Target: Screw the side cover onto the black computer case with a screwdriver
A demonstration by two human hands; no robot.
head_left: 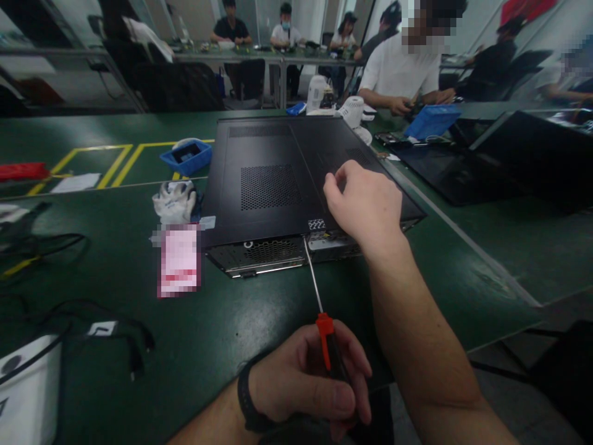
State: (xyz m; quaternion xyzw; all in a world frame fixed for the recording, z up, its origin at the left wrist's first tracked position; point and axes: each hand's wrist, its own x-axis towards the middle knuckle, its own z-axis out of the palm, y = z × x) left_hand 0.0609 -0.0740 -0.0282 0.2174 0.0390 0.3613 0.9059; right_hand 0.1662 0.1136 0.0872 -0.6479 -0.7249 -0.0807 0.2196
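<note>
Left hand grips screwdriver so its tip, ahead, meets black case; right hand, beyond, probably braces it, grip unclear.

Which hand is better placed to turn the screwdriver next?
Probably the left hand: it grips the screwdriver by its handle, tip at the near edge of the black case. The right hand is at the case's top, away from the handle.

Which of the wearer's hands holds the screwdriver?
The left hand, with the black wristband, holds the screwdriver; the right hand is over the black case, with no tool visible in it.
</note>
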